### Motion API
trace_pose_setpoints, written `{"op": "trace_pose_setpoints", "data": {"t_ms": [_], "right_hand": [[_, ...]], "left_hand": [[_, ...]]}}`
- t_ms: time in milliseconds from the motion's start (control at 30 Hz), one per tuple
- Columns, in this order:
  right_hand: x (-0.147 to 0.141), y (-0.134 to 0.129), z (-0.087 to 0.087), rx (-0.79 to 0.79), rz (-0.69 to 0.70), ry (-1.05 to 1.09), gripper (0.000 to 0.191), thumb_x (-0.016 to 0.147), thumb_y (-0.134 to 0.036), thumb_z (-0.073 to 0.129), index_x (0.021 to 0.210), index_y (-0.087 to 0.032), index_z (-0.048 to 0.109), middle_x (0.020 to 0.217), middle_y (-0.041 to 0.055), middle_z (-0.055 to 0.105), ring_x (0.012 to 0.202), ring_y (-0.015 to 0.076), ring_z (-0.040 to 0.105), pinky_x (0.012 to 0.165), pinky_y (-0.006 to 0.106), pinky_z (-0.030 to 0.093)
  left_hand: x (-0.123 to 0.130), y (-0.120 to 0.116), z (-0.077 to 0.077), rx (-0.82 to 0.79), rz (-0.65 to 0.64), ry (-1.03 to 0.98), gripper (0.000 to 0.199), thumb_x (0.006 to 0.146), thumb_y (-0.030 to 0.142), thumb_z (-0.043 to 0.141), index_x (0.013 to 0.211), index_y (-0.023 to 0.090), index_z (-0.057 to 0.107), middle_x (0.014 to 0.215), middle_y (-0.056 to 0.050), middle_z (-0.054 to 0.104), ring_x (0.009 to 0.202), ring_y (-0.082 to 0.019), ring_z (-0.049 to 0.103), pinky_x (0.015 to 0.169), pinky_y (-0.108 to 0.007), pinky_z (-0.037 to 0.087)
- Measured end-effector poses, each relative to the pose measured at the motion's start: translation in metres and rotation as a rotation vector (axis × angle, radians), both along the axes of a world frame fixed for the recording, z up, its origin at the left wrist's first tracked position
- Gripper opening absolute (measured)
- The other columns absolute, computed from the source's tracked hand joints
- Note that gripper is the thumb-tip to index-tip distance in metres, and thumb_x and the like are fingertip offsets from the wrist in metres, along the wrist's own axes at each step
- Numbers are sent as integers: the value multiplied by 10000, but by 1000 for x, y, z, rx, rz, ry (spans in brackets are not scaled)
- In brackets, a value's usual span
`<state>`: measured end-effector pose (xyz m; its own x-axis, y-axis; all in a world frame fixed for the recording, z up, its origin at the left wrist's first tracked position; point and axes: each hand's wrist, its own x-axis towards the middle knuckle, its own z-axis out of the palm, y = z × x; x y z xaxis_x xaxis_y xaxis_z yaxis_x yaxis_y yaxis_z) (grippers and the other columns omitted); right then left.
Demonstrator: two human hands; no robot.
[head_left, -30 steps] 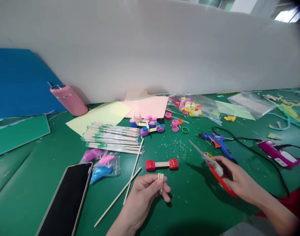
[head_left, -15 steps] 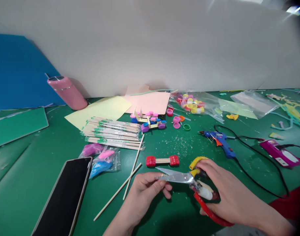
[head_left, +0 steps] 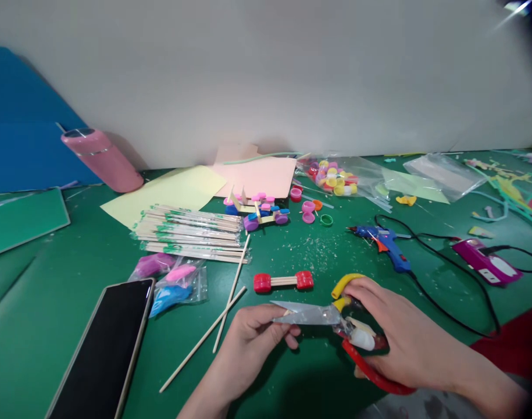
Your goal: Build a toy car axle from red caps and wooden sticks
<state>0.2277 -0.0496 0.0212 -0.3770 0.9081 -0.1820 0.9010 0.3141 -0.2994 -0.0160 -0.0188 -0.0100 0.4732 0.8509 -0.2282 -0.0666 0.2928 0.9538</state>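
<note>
My right hand point(head_left: 396, 337) grips the scissors point(head_left: 311, 315) by their yellow and red handles, the blades slightly parted and pointing left. My left hand point(head_left: 257, 343) pinches something small at the blade tips; a pale bit shows between the blades, too small to name. Just beyond the blades lies a dumbbell-shaped piece point(head_left: 284, 281) with red ends joined by short sticks. Two loose wooden sticks point(head_left: 203, 339) cross each other left of my left hand.
A black phone point(head_left: 103, 349) lies at the left, near bagged clay point(head_left: 172, 297) and wrapped sticks point(head_left: 191, 230). Behind are small wheeled models point(head_left: 266, 218) and bottle caps point(head_left: 308, 216). At right, a blue glue gun point(head_left: 385, 245) has a black cord; a pink bottle point(head_left: 106, 163) stands back left.
The view has shifted slightly, so the table items appear a little farther left and up. Both hands keep nearly the same pose, with the scissors still at the left fingertips.
</note>
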Motion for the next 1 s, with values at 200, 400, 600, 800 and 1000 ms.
{"op": "trace_pose_setpoints", "data": {"t_ms": [200,400,600,800,1000], "right_hand": [[-2,3,5,-16,15,-8,606,641,-359,621,1176,-111,481,1253,175,483,1129,306,471,923,450,436],[-4,6,11,-86,1,-4,595,648,-342,597,1182,-106,484,1226,166,515,1104,304,490,910,455,437],[-6,7,12,-119,-14,58,461,670,-329,593,1093,-157,536,1147,141,572,993,291,561,834,433,471],[-6,5,8,-106,-12,104,441,672,-343,613,1070,-174,529,1099,125,587,958,286,566,799,407,465],[-11,5,10,-148,-14,118,409,693,-372,606,1051,-200,505,965,77,608,807,242,576,679,348,457]], "left_hand": [[0,1,1,78,-12,52,172,775,171,555,691,138,701,636,-44,674,580,-146,621,572,-220,477],[-1,1,1,181,-24,93,198,790,150,526,688,139,695,630,-45,670,596,-146,610,589,-216,466],[0,0,1,217,-32,103,205,808,174,520,692,143,685,644,-45,661,604,-151,606,590,-220,464],[1,-2,1,217,-33,110,214,814,174,510,681,140,674,648,-47,651,601,-152,603,591,-227,466],[2,-2,0,186,-32,105,223,812,173,503,659,124,657,639,-49,637,585,-149,594,581,-233,468]]}}
